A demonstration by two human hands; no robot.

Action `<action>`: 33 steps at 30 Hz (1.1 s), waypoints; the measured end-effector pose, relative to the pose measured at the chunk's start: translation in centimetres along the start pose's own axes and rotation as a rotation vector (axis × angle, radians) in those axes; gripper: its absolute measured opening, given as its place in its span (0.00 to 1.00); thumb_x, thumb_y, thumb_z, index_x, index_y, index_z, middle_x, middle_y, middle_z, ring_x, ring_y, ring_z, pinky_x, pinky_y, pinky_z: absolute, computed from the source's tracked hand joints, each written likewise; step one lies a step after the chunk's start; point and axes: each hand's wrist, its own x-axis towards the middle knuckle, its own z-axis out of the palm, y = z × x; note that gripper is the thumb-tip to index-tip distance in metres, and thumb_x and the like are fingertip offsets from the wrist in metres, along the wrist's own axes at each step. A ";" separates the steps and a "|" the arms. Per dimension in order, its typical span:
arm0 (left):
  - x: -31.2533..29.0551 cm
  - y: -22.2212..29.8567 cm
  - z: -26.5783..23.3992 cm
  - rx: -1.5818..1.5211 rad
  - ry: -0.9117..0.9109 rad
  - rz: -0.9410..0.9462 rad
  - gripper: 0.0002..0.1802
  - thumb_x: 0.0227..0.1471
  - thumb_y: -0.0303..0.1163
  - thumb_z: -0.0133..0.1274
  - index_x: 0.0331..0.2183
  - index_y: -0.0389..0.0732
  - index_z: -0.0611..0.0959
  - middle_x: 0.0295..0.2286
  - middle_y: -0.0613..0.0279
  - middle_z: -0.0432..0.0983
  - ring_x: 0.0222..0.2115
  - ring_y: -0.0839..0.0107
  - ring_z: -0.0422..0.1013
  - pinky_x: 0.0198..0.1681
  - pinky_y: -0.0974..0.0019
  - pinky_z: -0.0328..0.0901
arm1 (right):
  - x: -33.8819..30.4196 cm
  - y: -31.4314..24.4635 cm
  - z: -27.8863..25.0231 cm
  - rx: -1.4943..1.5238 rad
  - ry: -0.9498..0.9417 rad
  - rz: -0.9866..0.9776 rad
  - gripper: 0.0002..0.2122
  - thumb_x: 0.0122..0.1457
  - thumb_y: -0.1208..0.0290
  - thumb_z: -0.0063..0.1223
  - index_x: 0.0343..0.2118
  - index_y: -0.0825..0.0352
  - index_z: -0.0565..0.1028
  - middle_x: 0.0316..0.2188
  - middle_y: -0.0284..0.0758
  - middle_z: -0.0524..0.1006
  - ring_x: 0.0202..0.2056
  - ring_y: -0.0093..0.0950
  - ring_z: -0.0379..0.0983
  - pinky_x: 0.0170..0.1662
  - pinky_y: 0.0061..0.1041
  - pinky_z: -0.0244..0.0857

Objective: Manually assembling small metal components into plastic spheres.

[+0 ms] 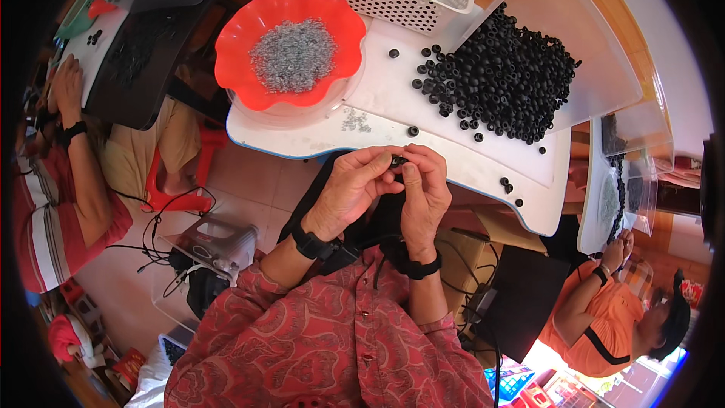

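Note:
My left hand (356, 185) and my right hand (423, 189) meet just in front of the table edge. Between their fingertips is a small round black piece (397, 160), which the thumbs and fingers partly cover. Both hands are closed in a pinch on it. Just beyond them, a single black piece (413, 131) with a hole lies near the edge of the white table (287, 140). A large heap of similar black pieces (506, 68) spreads across the right side. To the left, small silvery-grey pieces (293, 55) fill a wavy-rimmed red bowl (234, 45).
A white perforated basket (393, 7) holding black pieces stands at the back. A clear plastic bin (604, 68) lies behind the heap. A few silvery pieces (356, 120) lie near the bowl. Co-workers sit left (83, 181) and right (604, 317). A red stool (181, 181) is at left.

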 end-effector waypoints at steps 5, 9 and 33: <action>0.3 0.1 -1.2 -0.004 -0.006 0.010 0.15 0.59 0.31 0.51 0.45 0.32 0.78 0.30 0.62 0.75 0.30 0.79 0.71 0.37 0.69 0.74 | 0.5 1.6 -1.2 -0.181 0.055 0.003 0.04 0.58 0.81 0.53 0.35 0.69 0.77 0.33 0.34 0.75 0.37 0.24 0.71 0.40 0.22 0.66; 0.2 0.2 -1.3 -0.022 0.001 -0.008 0.16 0.59 0.31 0.51 0.46 0.32 0.77 0.30 0.61 0.74 0.30 0.78 0.71 0.37 0.69 0.74 | 1.4 2.6 -2.1 -0.498 0.003 -0.157 0.05 0.54 0.81 0.56 0.35 0.67 0.77 0.32 0.35 0.75 0.35 0.27 0.71 0.40 0.25 0.64; -0.4 -0.8 1.2 0.848 0.101 0.539 0.08 0.55 0.21 0.53 0.39 0.32 0.82 0.29 0.65 0.75 0.27 0.79 0.72 0.31 0.77 0.70 | -0.9 0.8 -1.2 0.236 -0.081 0.394 0.11 0.60 0.78 0.54 0.45 0.70 0.77 0.35 0.31 0.77 0.33 0.18 0.72 0.37 0.17 0.67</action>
